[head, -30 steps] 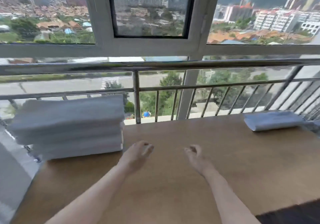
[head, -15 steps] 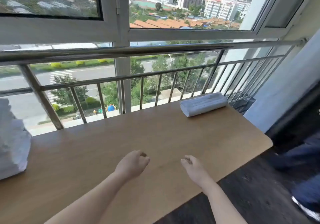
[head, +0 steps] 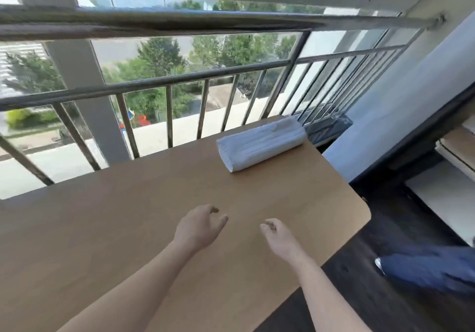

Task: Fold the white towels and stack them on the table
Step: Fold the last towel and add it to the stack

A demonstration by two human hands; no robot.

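Observation:
A small pile of folded white towels lies at the far right corner of the wooden table, close to the railing. My left hand hovers over the table's middle, fingers loosely curled, holding nothing. My right hand hovers beside it, a short gap to the right, fingers also loosely curled and empty. Both hands are well short of the towels. The big stack of folded towels seen earlier is out of view to the left.
A metal railing with vertical bars runs along the table's far edge, in front of the window. The table's rounded right corner ends over dark floor. A blue-clad leg shows at the right, and a white wall edge stands beyond the table.
The view has swung to the right and downward; the large towel stack has left the frame and the small pile has moved towards the centre. Both hands stay empty over the table.

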